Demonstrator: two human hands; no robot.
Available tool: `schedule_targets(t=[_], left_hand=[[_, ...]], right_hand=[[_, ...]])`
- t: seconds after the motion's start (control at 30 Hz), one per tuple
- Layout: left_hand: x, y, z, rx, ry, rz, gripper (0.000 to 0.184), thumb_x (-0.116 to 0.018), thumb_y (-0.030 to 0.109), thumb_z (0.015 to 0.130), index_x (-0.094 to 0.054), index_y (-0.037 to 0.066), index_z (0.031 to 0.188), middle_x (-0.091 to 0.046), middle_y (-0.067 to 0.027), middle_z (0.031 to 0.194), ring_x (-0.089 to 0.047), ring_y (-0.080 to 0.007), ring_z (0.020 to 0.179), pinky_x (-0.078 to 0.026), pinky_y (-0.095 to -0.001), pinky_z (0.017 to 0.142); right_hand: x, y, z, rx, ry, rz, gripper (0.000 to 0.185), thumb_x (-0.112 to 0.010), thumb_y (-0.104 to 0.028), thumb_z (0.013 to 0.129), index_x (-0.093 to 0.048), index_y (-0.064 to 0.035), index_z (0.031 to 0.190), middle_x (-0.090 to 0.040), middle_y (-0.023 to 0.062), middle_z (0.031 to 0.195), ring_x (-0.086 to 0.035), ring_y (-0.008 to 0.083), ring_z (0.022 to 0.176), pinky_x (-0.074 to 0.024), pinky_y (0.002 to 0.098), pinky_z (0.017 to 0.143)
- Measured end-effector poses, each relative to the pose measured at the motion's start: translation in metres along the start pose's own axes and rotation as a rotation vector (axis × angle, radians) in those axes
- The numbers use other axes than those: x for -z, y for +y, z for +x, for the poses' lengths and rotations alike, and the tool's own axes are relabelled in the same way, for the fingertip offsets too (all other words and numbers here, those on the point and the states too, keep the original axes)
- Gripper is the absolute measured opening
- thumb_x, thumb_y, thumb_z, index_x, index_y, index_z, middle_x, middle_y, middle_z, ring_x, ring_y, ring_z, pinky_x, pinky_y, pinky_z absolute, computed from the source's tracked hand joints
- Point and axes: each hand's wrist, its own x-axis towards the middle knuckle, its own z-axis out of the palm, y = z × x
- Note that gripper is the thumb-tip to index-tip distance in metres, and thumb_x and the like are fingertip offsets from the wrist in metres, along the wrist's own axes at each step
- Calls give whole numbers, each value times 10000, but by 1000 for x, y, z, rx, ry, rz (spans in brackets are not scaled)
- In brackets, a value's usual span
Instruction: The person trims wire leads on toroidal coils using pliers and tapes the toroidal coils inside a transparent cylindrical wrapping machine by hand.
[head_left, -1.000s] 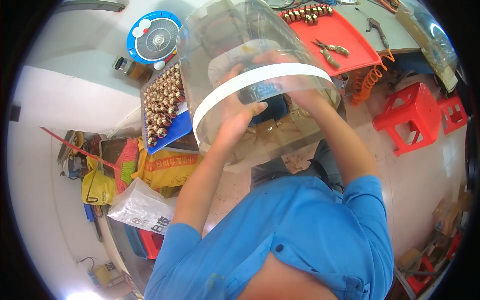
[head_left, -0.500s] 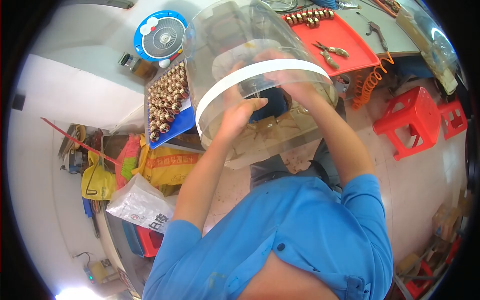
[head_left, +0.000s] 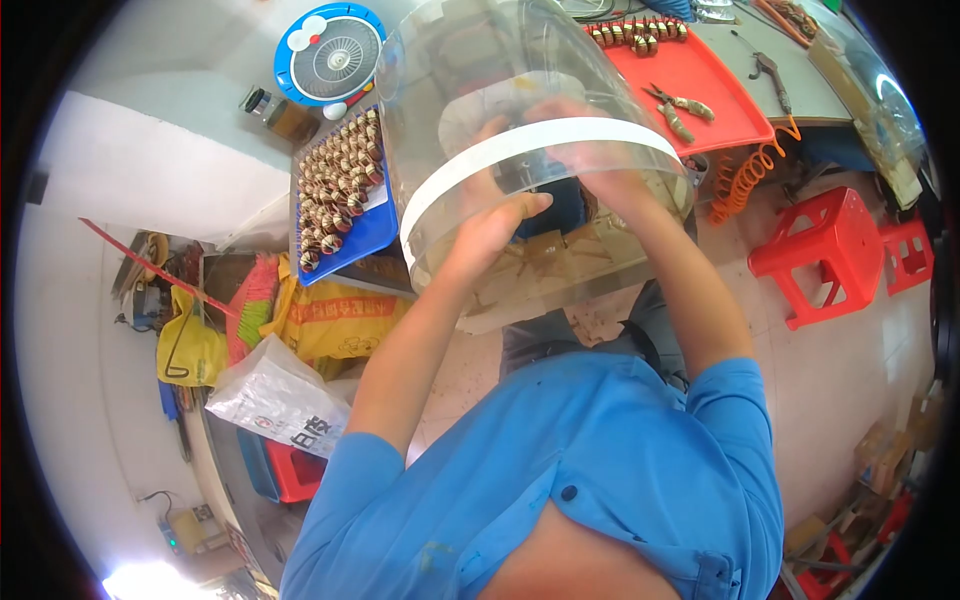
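Both hands reach under a clear plastic cover (head_left: 425, 110) that has a white band (head_left: 450, 185) near its lower rim. My left hand (head_left: 495, 220) is at the opening, thumb stretched to the right and the other fingers curled behind the plastic. Farther in on the right, my right hand (head_left: 605, 180) shows blurred through the cover, its fingers bent toward the left one. Whatever they hold between them is too unclear to name. Beneath the hands lie a dark blue object (head_left: 553, 207) and brown cardboard-like pieces (head_left: 545, 255).
A blue tray (head_left: 368, 232) holds rows of small wound parts (head_left: 340, 180). On a red tray (head_left: 725, 95) are more such parts and pliers (head_left: 683, 112). A blue fan (head_left: 290, 70), a jar (head_left: 282, 115), an air gun (head_left: 770, 75) with an orange coiled hose, and red stools (head_left: 820, 245) stand around.
The view has shifted slightly, so the trays, fan and cover sit a little farther right. My hands stay inside the cover in nearly the same pose.
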Motion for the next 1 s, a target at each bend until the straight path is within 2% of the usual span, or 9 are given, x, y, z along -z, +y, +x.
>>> schedule_targets(t=[0.1, 0.2, 0.3, 0.5, 0.67, 0.73, 0.8, 0.93, 1.0], left_hand=[[0, -2, 0, -3, -10, -23, 938, -714, 40, 535, -348, -31, 1396, -457, -174, 1320, -427, -297, 1246, -336, -366, 1058], [0, -1, 1, -6, -18, -37, 934, -714, 41, 536, -349, -36, 1392, -456, -175, 1316, -429, -295, 1242, -338, -367, 1055], [0, 3, 0, -13, -11, -17, 931, -714, 45, 536, -352, -39, 1389, -461, -174, 1308, -437, -294, 1232, -342, -369, 1051], [-1, 4, 1, -16, -16, -22, 916, -716, 54, 539, -362, -41, 1378, -477, -173, 1288, -450, -295, 1216, -346, -371, 1046], [0, 4, 2, -18, -15, -34, 913, -717, 55, 538, -365, -41, 1375, -478, -170, 1282, -453, -291, 1207, -350, -367, 1040], [0, 1, 1, -16, -11, -44, 913, -718, 55, 536, -367, -42, 1374, -478, -169, 1281, -453, -289, 1206, -352, -365, 1038], [0, 2, 1, -31, -7, -15, 908, -717, 51, 536, -371, -42, 1370, -478, -169, 1280, -452, -285, 1207, -354, -363, 1035], [0, 3, 2, -36, -14, -23, 894, -714, 45, 537, -381, -40, 1362, -485, -164, 1272, -455, -280, 1204, -357, -361, 1032], [0, 4, 2, -45, -15, -12, 881, -708, 40, 538, -389, -33, 1356, -491, -159, 1266, -461, -276, 1199, -358, -359, 1030]], right_hand=[[2, -7, -3, 75, -10, -202, 298, -557, -66, 829, -608, -38, 1121, -637, 50, 1063, -565, 130, 987, -450, 274, 866], [-4, -3, -1, 194, -4, -98, 214, -530, -90, 841, -608, -25, 1030, -587, 18, 907, -512, 107, 872, -436, 271, 788], [-5, 8, 2, 192, -42, -101, 237, -528, -79, 826, -597, -14, 1043, -575, 17, 913, -508, 112, 889, -428, 266, 811], [-5, 14, 2, 121, -44, 186, 303, -551, -43, 761, -582, -8, 1061, -510, -13, 863, -444, 67, 787, -378, 212, 717], [-5, 13, 4, 166, -42, 141, 306, -545, -33, 750, -580, -10, 1053, -481, -21, 836, -410, 51, 753, -349, 197, 690], [-5, 10, 3, 172, -47, 24, 302, -553, -56, 773, -583, -8, 1069, -521, 7, 910, -459, 80, 837, -381, 219, 755], [-2, 5, 0, 180, -36, -225, 298, -574, -108, 821, -594, -12, 1103, -611, 65, 1060, -561, 139, 1005, -448, 268, 879], [1, 15, 0, 143, -68, -152, 282, -577, -108, 850, -579, -18, 1117, -598, 61, 1081, -551, 132, 1020, -449, 273, 879], [1, 15, 4, 132, -69, -284, 280, -577, -108, 865, -571, -24, 1132, -589, 55, 1086, -544, 127, 1025, -449, 274, 879]])
